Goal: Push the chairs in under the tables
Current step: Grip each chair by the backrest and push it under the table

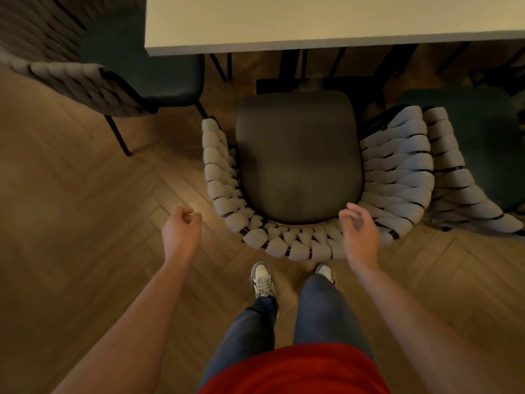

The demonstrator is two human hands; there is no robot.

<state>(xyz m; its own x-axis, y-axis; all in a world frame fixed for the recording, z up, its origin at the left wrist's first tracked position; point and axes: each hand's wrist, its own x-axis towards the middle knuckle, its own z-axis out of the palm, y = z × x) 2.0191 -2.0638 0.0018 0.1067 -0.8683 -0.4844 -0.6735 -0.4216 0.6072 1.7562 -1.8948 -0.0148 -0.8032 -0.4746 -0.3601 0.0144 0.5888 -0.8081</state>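
Hovering – hands [358, 231] nr chair [298, 157].

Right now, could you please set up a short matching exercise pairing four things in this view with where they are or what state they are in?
Things:
1. middle chair
2. left hand
3. right hand
4. table

Places or states:
A. loosely curled over the bare floor, holding nothing
B. pale top across the upper edge of the view
C. seat fully out from under the table, woven back toward the person
D. fingers relaxed, above the woven back's right end

Pairs: 1-C, 2-A, 3-D, 4-B
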